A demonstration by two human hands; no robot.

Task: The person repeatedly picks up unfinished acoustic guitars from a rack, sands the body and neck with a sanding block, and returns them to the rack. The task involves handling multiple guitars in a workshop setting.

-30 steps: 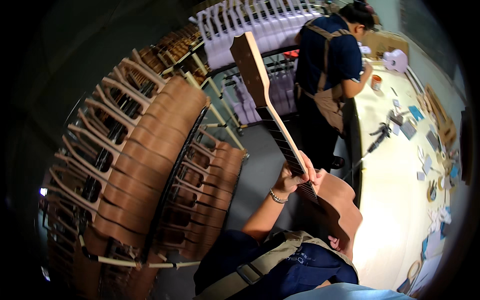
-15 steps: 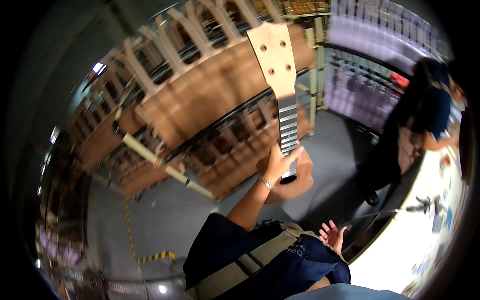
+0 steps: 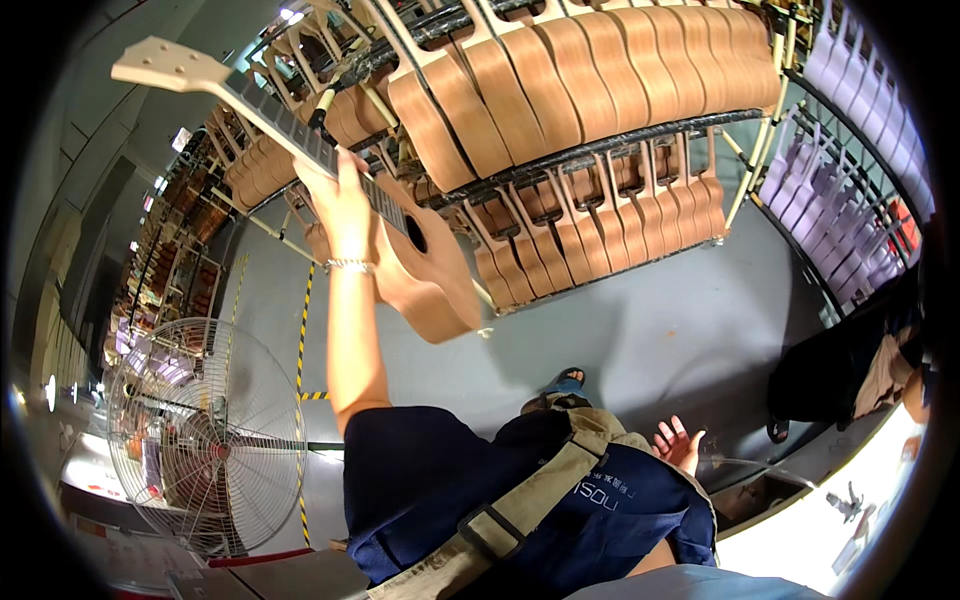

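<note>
My left hand [image 3: 340, 205] is wrapped round the neck of an unfinished wooden ukulele [image 3: 428, 285], close to where the neck meets the body. Its pale headstock, with tuner holes and no pegs, points to the upper left; the body with its round sound hole hangs toward the lower right. No strings show on it. Low at my right side, my right hand [image 3: 678, 445] holds nothing, palm turned up and fingers spread. Beyond the ukulele a rack [image 3: 660, 122] carries rows of similar wooden bodies with necks.
A large wire-caged fan [image 3: 220, 450] stands at the lower left. Purple-tinted instruments [image 3: 825, 205] hang on another rack at the far right. Near it a person in dark clothes [image 3: 845, 365] is beside a brightly lit white worktable [image 3: 800, 530]. Yellow-black tape [image 3: 304, 350] marks the grey floor.
The ukulele has swung left with my left hand, its headstock tipping from upright toward the upper left. My view has turned, bringing the fan in. My right hand stays open.
</note>
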